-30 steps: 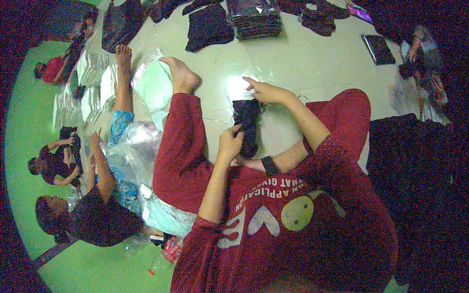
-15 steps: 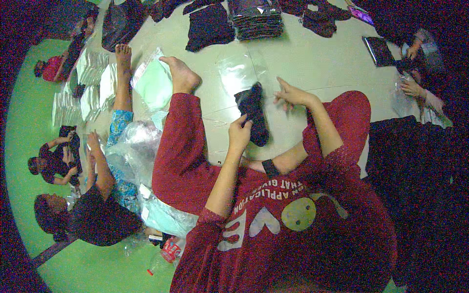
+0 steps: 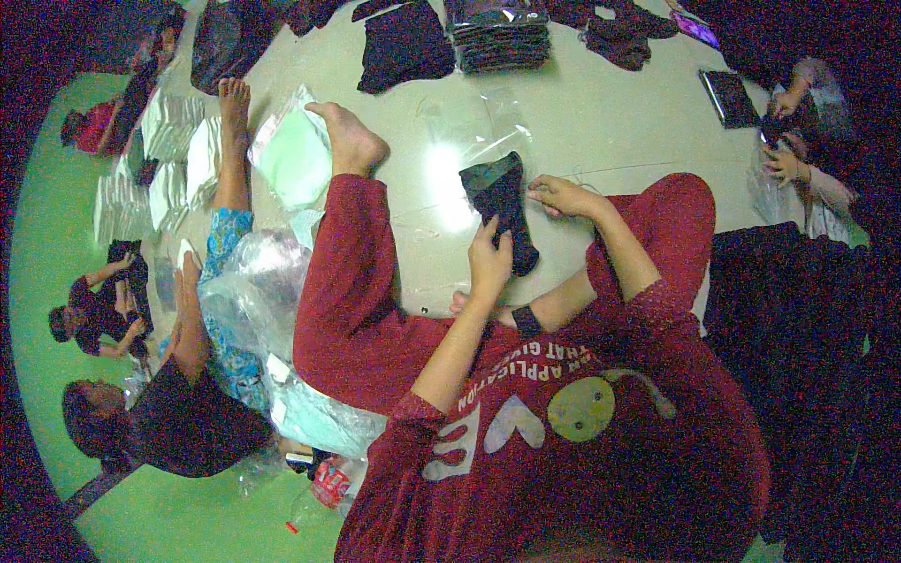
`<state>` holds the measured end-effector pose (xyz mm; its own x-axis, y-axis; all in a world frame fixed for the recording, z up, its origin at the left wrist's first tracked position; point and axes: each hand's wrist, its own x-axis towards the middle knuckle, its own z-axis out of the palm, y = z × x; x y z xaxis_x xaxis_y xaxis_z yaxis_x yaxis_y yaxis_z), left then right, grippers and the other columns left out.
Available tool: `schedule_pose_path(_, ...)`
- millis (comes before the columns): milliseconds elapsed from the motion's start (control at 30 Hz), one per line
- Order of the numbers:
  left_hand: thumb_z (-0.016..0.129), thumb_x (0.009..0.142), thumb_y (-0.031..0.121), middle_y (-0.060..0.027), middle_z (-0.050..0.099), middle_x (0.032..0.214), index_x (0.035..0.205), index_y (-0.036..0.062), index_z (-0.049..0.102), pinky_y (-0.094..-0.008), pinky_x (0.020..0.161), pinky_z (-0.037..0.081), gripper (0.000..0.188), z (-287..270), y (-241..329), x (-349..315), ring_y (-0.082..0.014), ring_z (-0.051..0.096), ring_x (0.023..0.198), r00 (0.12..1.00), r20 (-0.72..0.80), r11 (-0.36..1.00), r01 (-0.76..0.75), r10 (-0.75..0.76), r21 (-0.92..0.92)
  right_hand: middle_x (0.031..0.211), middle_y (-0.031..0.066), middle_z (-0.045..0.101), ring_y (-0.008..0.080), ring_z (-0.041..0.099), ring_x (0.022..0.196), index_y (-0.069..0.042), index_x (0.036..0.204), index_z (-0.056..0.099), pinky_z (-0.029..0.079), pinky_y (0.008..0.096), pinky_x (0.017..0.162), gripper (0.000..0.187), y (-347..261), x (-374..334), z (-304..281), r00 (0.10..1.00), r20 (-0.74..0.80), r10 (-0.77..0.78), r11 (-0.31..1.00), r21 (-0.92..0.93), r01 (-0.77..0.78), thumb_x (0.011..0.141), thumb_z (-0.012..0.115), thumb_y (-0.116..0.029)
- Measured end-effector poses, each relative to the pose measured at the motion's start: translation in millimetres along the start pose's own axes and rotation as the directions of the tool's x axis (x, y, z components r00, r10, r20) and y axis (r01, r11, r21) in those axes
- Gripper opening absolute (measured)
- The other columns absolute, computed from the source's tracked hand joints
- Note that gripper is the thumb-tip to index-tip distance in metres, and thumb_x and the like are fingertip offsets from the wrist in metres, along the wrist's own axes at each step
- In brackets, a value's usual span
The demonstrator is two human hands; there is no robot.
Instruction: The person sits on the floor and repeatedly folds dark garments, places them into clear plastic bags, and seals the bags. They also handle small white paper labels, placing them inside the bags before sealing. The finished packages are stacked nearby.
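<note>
In the head view, a long, narrow, black folded piece of fabric (image 3: 497, 192) lay on the pale tiled floor (image 3: 413, 122) between the person's legs. Its long axis slanted from the far left to the near right, with a greyer patch at the far end. The left hand (image 3: 491, 255) was the nearer: its bent fingers rested on the fabric's left side, the thumb close by; whether they pinched it could not be told. From that hand, most of the fabric lay ahead and to the right. The right hand (image 3: 566, 198) was just beside the right edge, fingers curled, the fabric to its left; contact there could not be made out.

Counted, there was one such fabric piece between the hands, one clear plastic sheet or bag (image 3: 497, 120) just beyond it, one stack of dark plastic-wrapped packs (image 3: 502, 45), one flat black shiny pack (image 3: 727, 99), one mint-green plastic-covered piece (image 3: 294, 158) and one clear bottle with a red label (image 3: 329, 485). The white folded stacks (image 3: 172, 131) numbered several, too blurred for an exact count.
</note>
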<state>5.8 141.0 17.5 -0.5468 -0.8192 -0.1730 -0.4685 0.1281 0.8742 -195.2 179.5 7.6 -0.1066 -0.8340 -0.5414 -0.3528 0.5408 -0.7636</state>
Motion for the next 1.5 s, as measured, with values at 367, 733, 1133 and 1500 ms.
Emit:
schedule_pose_path(367, 0.054, 0.076, 0.010, -0.0269, 0.050, 0.108, 0.109, -0.0079, 0.050, -0.0375, 0.087, 0.039, 0.038, 14, 0, -3, -0.0382, 0.050, 0.099, 0.999, -0.007, 0.998, -0.036, 0.036, 0.055, 0.059, 0.0026, 0.048, 0.0119, 0.044, 0.051, -0.005, 0.099, 0.048, 0.037, 0.0274, 0.047, 0.026, 21, 13, 12, 0.982, -0.105, -0.158, 0.987, -0.033, 0.155, 0.086, 0.051, -0.028)
schedule_pose_path(733, 0.052, 0.073, 0.008, -0.0265, 0.054, 0.105, 0.106, -0.0066, 0.053, -0.0351, 0.080, 0.045, 0.036, -21, 26, 57, -0.0337, 0.056, 0.095, 0.973, -0.167, 0.981, -0.141, 0.163, 0.136, 0.083, 0.0170, 0.056, 0.0256, 0.055, 0.078, -0.003, 0.094, 0.046, 0.042, 0.0350, 0.073, 0.024, 8, 4, 15, 0.921, -0.247, -0.302, 0.949, -0.167, 0.266, 0.086, 0.047, -0.026)
schedule_pose_path(1133, 0.054, 0.072, 0.007, -0.0212, 0.059, 0.096, 0.101, -0.0042, 0.057, -0.0335, 0.077, 0.045, 0.031, -17, 10, 86, -0.0322, 0.059, 0.085, 0.998, -0.060, 0.997, -0.042, 0.037, -0.070, 0.081, 0.0146, 0.060, 0.0203, 0.057, 0.072, -0.004, 0.095, 0.050, 0.044, 0.0337, 0.065, 0.021, 9, 7, 33, 0.972, -0.074, -0.223, 0.972, -0.087, 0.216, 0.084, 0.050, -0.022)
schedule_pose_path(1500, 0.051, 0.075, 0.011, -0.0234, 0.049, 0.112, 0.106, -0.0051, 0.052, -0.0400, 0.078, 0.045, 0.036, -3, 19, 73, -0.0360, 0.054, 0.093, 0.956, -0.157, 0.844, -0.132, 0.246, 0.520, 0.071, 0.0074, 0.055, 0.0152, 0.050, 0.063, -0.004, 0.091, 0.049, 0.043, 0.0319, 0.059, 0.017, -5, 6, 29, 0.987, -0.058, -0.148, 0.986, 0.065, 0.152, 0.084, 0.049, -0.019)
